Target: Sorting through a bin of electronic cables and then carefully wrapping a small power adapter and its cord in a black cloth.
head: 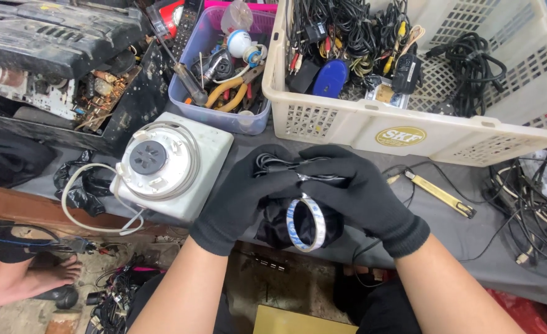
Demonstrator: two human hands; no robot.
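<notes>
Between both gloved hands (298, 192), black cable (286, 166), tape roll (304, 224) below

Black cable bundle (298, 170) largely hidden, perhaps, under gloved fingers (323, 162)

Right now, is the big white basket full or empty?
Partly full. The white basket holds a heap of black cables on its left side and a coiled cable on the right; bare mesh shows between them.
</notes>
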